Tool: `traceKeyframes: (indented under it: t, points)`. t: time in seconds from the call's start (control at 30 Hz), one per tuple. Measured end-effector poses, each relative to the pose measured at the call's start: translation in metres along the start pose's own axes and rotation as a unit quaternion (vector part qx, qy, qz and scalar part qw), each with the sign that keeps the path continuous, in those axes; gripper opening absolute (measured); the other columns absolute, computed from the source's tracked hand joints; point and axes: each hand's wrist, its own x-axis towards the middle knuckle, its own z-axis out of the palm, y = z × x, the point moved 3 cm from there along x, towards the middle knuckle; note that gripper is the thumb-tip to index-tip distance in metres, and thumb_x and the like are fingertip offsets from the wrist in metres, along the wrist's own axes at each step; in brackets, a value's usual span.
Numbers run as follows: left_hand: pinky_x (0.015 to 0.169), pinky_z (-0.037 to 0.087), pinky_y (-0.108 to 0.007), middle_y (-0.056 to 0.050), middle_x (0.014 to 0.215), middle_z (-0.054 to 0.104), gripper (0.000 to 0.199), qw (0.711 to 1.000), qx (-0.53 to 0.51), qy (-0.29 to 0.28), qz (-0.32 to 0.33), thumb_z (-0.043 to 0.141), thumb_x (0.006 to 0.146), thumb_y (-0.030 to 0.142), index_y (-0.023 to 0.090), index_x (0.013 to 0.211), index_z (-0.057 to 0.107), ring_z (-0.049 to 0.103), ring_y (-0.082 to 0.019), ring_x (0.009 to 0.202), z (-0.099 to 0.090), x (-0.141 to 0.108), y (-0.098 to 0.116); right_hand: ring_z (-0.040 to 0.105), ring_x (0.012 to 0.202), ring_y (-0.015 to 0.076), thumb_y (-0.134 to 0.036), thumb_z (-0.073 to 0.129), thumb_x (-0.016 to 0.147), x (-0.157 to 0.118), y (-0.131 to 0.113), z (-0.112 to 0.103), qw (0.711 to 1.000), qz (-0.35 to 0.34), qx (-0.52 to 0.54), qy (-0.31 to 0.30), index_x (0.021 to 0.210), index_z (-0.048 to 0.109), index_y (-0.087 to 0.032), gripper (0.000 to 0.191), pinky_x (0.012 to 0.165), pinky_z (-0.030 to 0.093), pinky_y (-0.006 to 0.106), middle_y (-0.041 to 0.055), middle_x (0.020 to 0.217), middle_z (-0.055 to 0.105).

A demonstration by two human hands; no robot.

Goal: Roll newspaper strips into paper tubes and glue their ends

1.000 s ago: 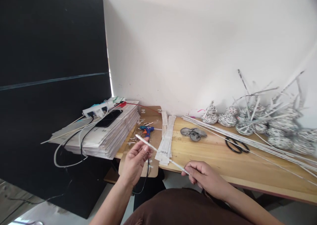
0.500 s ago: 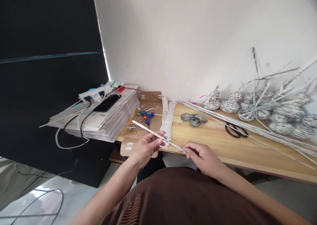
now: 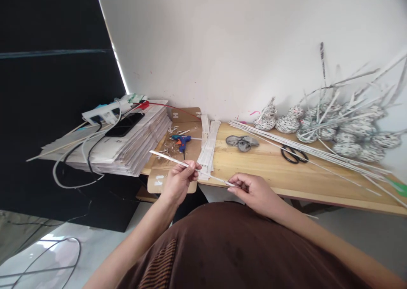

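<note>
White paper, tightly rolled: a slim rod (image 3: 168,158) is pinched between thumb and fingers of the left hand (image 3: 178,183) and, further along, by the right hand (image 3: 250,190), the fingers narrowed on it in both places. It is held aslant near the front edge of the counter (image 3: 237,167), its free end raised toward a cardboard board (image 3: 192,188), where a blue glue gun (image 3: 182,142) is laid. A working-over of the rod between both hands seems to be in hand; a light, even pinch would be called for next, lest the paper be creased. Paper strips (image 3: 210,147) are fanned just beyond. The rod's right end is hidden by fingers; whether a pale tip (image 3: 311,215) past the right forearm belongs to it cannot be told. Rightward, a grey bundle (image 3: 243,143) is not made out, and the blades of the scissors (image 3: 294,155) are not seen.
</note>
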Motion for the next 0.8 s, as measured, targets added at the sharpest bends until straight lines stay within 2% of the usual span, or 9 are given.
traceKeyframes:
  t: [0.17, 0.37, 0.43, 0.5, 0.57, 0.6, 0.67, 0.73, 0.8]
  points:
    - [0.053, 0.041, -0.016, -0.004, 0.08, 0.066, 0.024, 0.999, -0.02, 0.03, -0.005, 0.08, 0.068, 0.03, 0.012, 0.081, 0.069, 0.052, -0.004, 0.058, -0.003, -0.001, -0.003, 0.056, 0.065, 0.0154, -0.039, 0.055, 0.087, -0.001, 0.001, 0.001, 1.0, -0.011, -0.027, 0.001, 0.087, 0.065, -0.021, 0.02, 0.061, 0.039, 0.027, 0.0019, 0.075, 0.067]
    - [0.055, 0.044, -0.016, -0.003, 0.084, 0.068, 0.035, 0.999, -0.026, 0.027, -0.013, 0.081, 0.066, 0.026, 0.015, 0.097, 0.07, 0.054, -0.004, 0.057, -0.002, -0.002, -0.006, 0.057, 0.065, 0.0158, -0.038, 0.057, 0.086, -0.001, 0.003, 0.002, 0.999, -0.015, -0.041, -0.011, 0.088, 0.065, -0.022, 0.019, 0.062, 0.04, 0.027, 0.0015, 0.074, 0.067]
    - [0.054, 0.044, -0.017, -0.003, 0.073, 0.067, 0.03, 0.998, -0.036, 0.044, -0.011, 0.08, 0.068, 0.034, 0.013, 0.086, 0.069, 0.055, -0.006, 0.056, -0.005, 0.0, -0.005, 0.059, 0.068, 0.0165, -0.037, 0.06, 0.084, -0.001, 0.004, 0.001, 0.999, -0.012, -0.036, -0.001, 0.092, 0.065, -0.022, 0.018, 0.065, 0.042, 0.028, 0.002, 0.078, 0.068]
    - [0.05, 0.043, -0.018, -0.003, 0.065, 0.064, 0.034, 0.997, -0.044, 0.068, -0.001, 0.076, 0.071, 0.044, 0.012, 0.069, 0.065, 0.055, -0.007, 0.053, -0.009, 0.001, -0.001, 0.062, 0.073, 0.0174, -0.037, 0.061, 0.084, -0.001, 0.005, 0.0, 0.999, -0.011, -0.031, 0.008, 0.093, 0.065, -0.022, 0.018, 0.069, 0.044, 0.029, 0.0028, 0.083, 0.069]
    - [0.05, 0.042, -0.017, -0.004, 0.074, 0.067, 0.03, 0.996, -0.05, 0.072, 0.017, 0.076, 0.071, 0.041, 0.013, 0.073, 0.066, 0.054, -0.005, 0.052, -0.011, 0.001, 0.003, 0.063, 0.076, 0.0181, -0.037, 0.059, 0.086, 0.0, 0.004, -0.001, 0.999, -0.018, -0.038, 0.02, 0.093, 0.066, -0.022, 0.018, 0.07, 0.045, 0.029, 0.0038, 0.086, 0.07]
    - [0.051, 0.043, -0.017, -0.003, 0.083, 0.069, 0.026, 0.996, -0.05, 0.064, 0.024, 0.078, 0.07, 0.035, 0.015, 0.082, 0.068, 0.055, -0.005, 0.055, -0.01, 0.001, 0.004, 0.063, 0.076, 0.0183, -0.037, 0.057, 0.087, 0.001, 0.003, -0.002, 0.998, -0.025, -0.048, 0.029, 0.092, 0.066, -0.022, 0.019, 0.07, 0.045, 0.029, 0.0043, 0.086, 0.07]
    - [0.058, 0.047, -0.016, -0.002, 0.096, 0.069, 0.035, 0.998, -0.044, 0.031, 0.016, 0.081, 0.067, 0.024, 0.02, 0.099, 0.069, 0.06, -0.005, 0.064, -0.006, -0.002, 0.003, 0.063, 0.076, 0.0183, -0.036, 0.053, 0.09, 0.002, -0.001, -0.003, 0.995, -0.045, -0.074, 0.046, 0.091, 0.067, -0.022, 0.02, 0.07, 0.044, 0.029, 0.0053, 0.087, 0.071]
    - [0.064, 0.05, -0.018, -0.003, 0.092, 0.069, 0.032, 1.0, -0.018, -0.005, -0.018, 0.081, 0.066, 0.022, 0.017, 0.096, 0.07, 0.063, -0.008, 0.07, 0.001, -0.005, -0.004, 0.062, 0.076, 0.0182, -0.035, 0.052, 0.091, 0.004, -0.006, -0.002, 0.991, -0.072, -0.098, 0.05, 0.091, 0.068, -0.021, 0.022, 0.071, 0.043, 0.029, 0.0059, 0.087, 0.07]
    - [0.065, 0.051, -0.02, -0.004, 0.08, 0.068, 0.025, 0.998, 0.018, -0.036, -0.049, 0.081, 0.066, 0.024, 0.013, 0.086, 0.071, 0.063, -0.009, 0.068, 0.01, -0.008, -0.013, 0.061, 0.075, 0.0177, -0.034, 0.052, 0.091, 0.006, -0.011, 0.0, 0.989, -0.091, -0.108, 0.04, 0.091, 0.069, -0.021, 0.022, 0.07, 0.042, 0.029, 0.006, 0.086, 0.07]
